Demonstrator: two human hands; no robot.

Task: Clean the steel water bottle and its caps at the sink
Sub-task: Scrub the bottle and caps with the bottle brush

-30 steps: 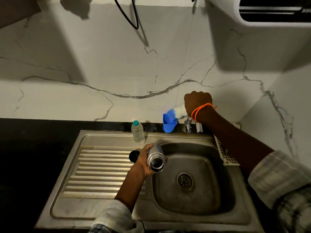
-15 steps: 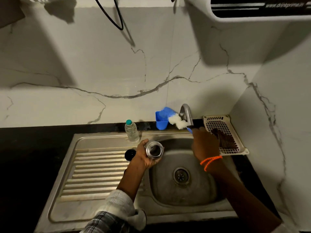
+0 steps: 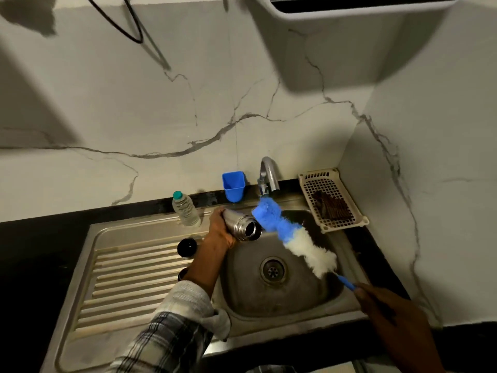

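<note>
Sideways over the basin lies the steel water bottle point(image 3: 240, 224), its long axis nearly level, its open mouth pointing away from the left hand point(image 3: 221, 229) toward the right side of the sink, its base tucked behind that hand's fingers. The left hand wraps round the bottle's body, fingers curled about it, holding it above the back left corner of the basin. No label or lettering can be read on the steel.

Just beyond the mouth, close beside it though whether touching cannot be told, is the blue end of a bottle brush point(image 3: 291, 235). The brush runs on a slant from there down toward the right hand point(image 3: 382, 305), blue bristles first, then white, then a thin blue handle. The right hand grips that handle at its end, fingers closed round it, low over the sink's point(image 3: 129, 267) right rim.

Below the left hand's wrist, on the ribbed drainboard, a black cap point(image 3: 187, 247) stands; a second dark cap point(image 3: 183, 273) peeks out from under the forearm. Behind the left hand a clear plastic bottle point(image 3: 185, 208) with a green top stands upright, its label unreadable. Farther back are a blue cup point(image 3: 233, 185) and the tap point(image 3: 269, 175). Beyond the right hand a cream basket point(image 3: 333, 199) holds something brown.
</note>
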